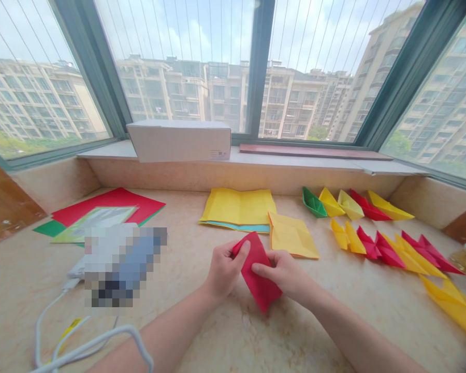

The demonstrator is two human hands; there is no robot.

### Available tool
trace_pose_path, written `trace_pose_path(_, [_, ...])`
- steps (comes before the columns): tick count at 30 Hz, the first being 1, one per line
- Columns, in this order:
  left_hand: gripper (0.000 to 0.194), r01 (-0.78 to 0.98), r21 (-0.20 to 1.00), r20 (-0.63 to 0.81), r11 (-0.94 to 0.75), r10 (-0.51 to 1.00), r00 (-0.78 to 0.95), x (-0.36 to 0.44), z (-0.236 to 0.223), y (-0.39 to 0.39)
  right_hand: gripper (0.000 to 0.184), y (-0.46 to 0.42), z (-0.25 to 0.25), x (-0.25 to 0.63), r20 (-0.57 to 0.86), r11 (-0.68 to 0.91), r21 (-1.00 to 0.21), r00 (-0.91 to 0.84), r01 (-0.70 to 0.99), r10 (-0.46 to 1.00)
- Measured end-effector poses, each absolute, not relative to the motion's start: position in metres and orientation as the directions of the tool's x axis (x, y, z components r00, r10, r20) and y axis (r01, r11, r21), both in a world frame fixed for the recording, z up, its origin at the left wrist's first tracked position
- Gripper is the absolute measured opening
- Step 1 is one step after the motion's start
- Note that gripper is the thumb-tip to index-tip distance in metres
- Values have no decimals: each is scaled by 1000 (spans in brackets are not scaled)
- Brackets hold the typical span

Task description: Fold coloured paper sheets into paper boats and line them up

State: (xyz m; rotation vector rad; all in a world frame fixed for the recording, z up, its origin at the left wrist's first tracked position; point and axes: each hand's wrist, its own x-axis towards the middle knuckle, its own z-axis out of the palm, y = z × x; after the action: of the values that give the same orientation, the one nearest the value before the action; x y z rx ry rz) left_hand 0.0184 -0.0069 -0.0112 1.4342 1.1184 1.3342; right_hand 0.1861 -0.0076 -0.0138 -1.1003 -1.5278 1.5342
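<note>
A piece of folded red paper (259, 277) is held up between both hands, above the stone counter. My left hand (227, 264) pinches its upper left edge, thumb on the near face. On the right side my right hand (281, 269) grips it, with the thumb pressed flat on the paper and the other fingers behind it. The paper's lower end hangs down to a point with a notch. Just beyond the hands lies a creased orange-yellow sheet (293, 235), and behind it a larger yellow creased sheet (238, 207) rests over a light blue one.
Folded paper boats, one a green boat (314, 203), and other red and yellow folded shapes (376, 246) stand in rows at the right. Red sheets (116, 199), a blurred-out object (128, 264) and a white cable (97, 339) lie left. A white box (178, 142) sits on the sill.
</note>
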Motion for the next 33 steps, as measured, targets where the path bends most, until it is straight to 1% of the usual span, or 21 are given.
trace_pose_path(2, [43, 82, 969, 232, -233, 972, 22, 18, -11, -6, 31, -7, -12, 188, -101, -56, -991, -383, 125, 918])
trace_pose_path(3, [41, 88, 966, 240, -241, 970, 24, 17, -10, -6, 30, -6, -11, 190, -101, -54, -990, -383, 131, 918])
trace_pose_path(6, [24, 70, 958, 277, -278, 961, 23, 17, -10, -3, 27, -4, -7, 193, -125, -64, -984, -394, 164, 911])
trace_pose_path(7, [21, 60, 957, 283, -283, 959, 16, 17, -11, -2, 27, -4, -6, 194, -136, -70, -982, -394, 178, 909])
trace_pose_path(10, [25, 23, 970, 244, -244, 970, 4, 17, -12, 1, 29, 0, -5, 197, -132, -66, -980, -362, 188, 923])
trace_pose_path(12, [28, -29, 979, 202, -202, 979, 1, 16, -13, 3, 32, 3, -5, 200, -98, -41, -980, -297, 193, 950])
trace_pose_path(15, [30, -87, 982, 168, -165, 986, 18, 16, -14, 5, 32, 7, -3, 205, -67, -11, -967, -210, 256, 975])
trace_pose_path(17, [30, -76, 986, 154, -150, 987, 46, 16, -15, 6, 31, 9, -2, 208, -69, 0, -954, -218, 300, 973])
trace_pose_path(20, [31, -19, 989, 147, -146, 987, 72, 15, -14, 6, 30, 11, -3, 211, -80, 17, -945, -282, 326, 956])
trace_pose_path(22, [32, -5, 988, 153, -153, 986, 67, 15, -14, 6, 30, 12, -4, 212, -73, 18, -955, -293, 297, 953])
trace_pose_path(25, [32, -25, 985, 169, -168, 985, 30, 15, -15, 6, 34, 15, -5, 213, -44, -2, -982, -219, 188, 975])
trace_pose_path(28, [30, -35, 980, 195, -195, 981, -27, 15, -17, 8, 48, 17, -3, 214, -52, -47, -998, -152, 38, 987])
trace_pose_path(31, [29, -42, 976, 212, -215, 975, -73, 15, -18, 9, 66, 16, -2, 213, -77, -88, -995, -166, -57, 983])
trace_pose_path(33, [30, -54, 974, 216, -222, 972, -89, 15, -18, 9, 67, 14, -1, 212, -64, -76, -995, -160, -71, 985])
